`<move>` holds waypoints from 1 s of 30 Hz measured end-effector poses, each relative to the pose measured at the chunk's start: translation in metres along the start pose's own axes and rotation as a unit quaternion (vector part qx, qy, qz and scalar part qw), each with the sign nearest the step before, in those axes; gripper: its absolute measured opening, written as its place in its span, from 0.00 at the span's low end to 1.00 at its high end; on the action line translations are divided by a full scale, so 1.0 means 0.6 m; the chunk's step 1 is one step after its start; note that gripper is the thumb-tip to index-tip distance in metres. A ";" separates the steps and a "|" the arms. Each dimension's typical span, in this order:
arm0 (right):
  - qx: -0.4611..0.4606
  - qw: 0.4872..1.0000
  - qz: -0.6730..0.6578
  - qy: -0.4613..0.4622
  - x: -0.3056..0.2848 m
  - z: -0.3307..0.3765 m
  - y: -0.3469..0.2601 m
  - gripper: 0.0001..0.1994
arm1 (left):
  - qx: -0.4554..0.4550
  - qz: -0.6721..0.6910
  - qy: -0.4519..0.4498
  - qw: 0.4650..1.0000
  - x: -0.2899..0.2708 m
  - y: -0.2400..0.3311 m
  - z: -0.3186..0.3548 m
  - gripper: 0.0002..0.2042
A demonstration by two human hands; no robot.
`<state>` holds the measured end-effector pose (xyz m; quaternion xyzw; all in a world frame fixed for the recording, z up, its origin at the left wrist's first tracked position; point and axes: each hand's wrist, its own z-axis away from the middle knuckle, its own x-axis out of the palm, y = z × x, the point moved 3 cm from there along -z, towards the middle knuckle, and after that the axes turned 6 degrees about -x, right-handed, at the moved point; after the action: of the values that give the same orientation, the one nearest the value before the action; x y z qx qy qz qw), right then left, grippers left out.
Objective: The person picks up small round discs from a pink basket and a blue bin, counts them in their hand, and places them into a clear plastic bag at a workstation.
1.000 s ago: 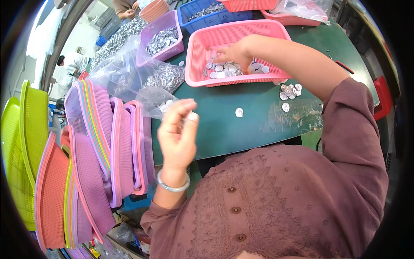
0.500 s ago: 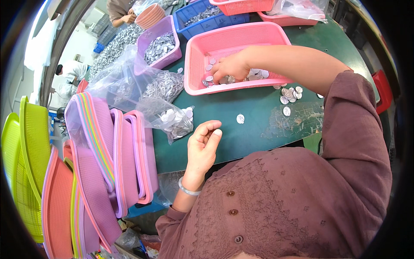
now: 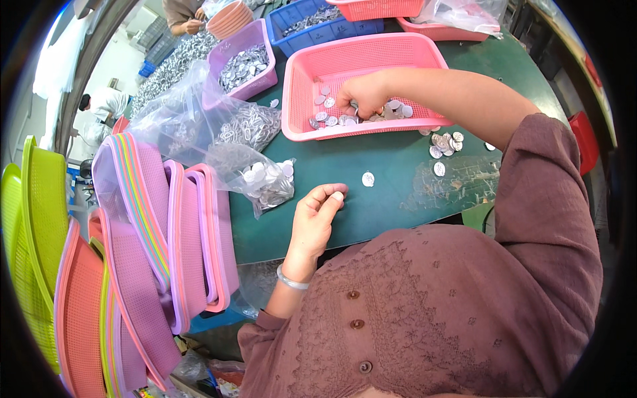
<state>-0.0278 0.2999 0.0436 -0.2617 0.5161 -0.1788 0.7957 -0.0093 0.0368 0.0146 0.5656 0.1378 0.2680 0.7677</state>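
My right hand reaches into a pink plastic basket, its fingers curled down and pinched on a silvery metal disc. More round silver and pale discs lie around it on the basket floor. My left hand rests near the table's front edge, thumb against the curled fingers; anything between them is too small to make out. Ahead of it a single oval medallion lies on the green table. A small pile of embossed medallions sits just outside the basket's right front corner.
Clear bags of discs and metal links lie left of the basket. Behind stand a purple basket and a blue one of metal parts. Stacked colourful baskets line the left. A co-worker's hand shows far left.
My right hand has shifted slightly right in the basket and its fingers have gathered inward, uncovering more discs. The left thumb and fingers have drawn closer together.
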 end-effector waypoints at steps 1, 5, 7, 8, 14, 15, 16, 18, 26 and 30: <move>0.028 0.999 -0.030 0.006 -0.007 0.012 -0.007 0.09 | -0.007 0.023 -0.007 1.000 -0.001 -0.003 -0.003 0.10; 0.025 0.984 -0.160 0.076 -0.029 0.037 -0.007 0.09 | -0.043 0.155 -0.049 0.986 -0.003 -0.014 -0.016 0.13; -0.021 0.972 -0.209 0.109 -0.042 0.048 -0.021 0.09 | -0.064 0.220 -0.068 0.971 -0.001 -0.020 -0.029 0.18; -0.042 0.964 -0.234 0.123 -0.049 0.055 -0.033 0.09 | -0.080 0.277 -0.081 0.954 0.004 -0.020 -0.035 0.20; -0.108 0.964 -0.240 0.038 0.008 0.064 -0.169 0.08 | -0.077 0.523 -0.193 0.827 0.038 0.002 -0.050 0.30; -0.110 0.969 -0.220 0.024 0.029 0.063 -0.189 0.08 | -0.078 0.543 -0.200 0.812 0.041 0.003 -0.051 0.31; -0.079 0.981 -0.176 -0.003 0.053 0.054 -0.191 0.09 | -0.074 0.549 -0.194 0.810 0.046 0.005 -0.051 0.29; -0.043 0.989 -0.140 0.020 0.085 0.053 -0.203 0.10 | -0.048 0.579 -0.196 0.790 0.044 0.008 -0.047 0.26; -0.144 0.964 -0.116 0.192 0.129 0.068 -0.181 0.15 | -0.064 0.615 -0.136 0.774 0.016 -0.034 -0.033 0.23; -0.178 0.945 -0.046 0.271 0.137 0.083 -0.175 0.12 | -0.053 0.605 -0.168 0.777 0.021 -0.020 -0.019 0.26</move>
<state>0.0497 0.1820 0.0633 -0.3642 0.7232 -0.1849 0.5569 -0.0020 0.0504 0.0007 0.5271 -0.3779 0.5848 0.4872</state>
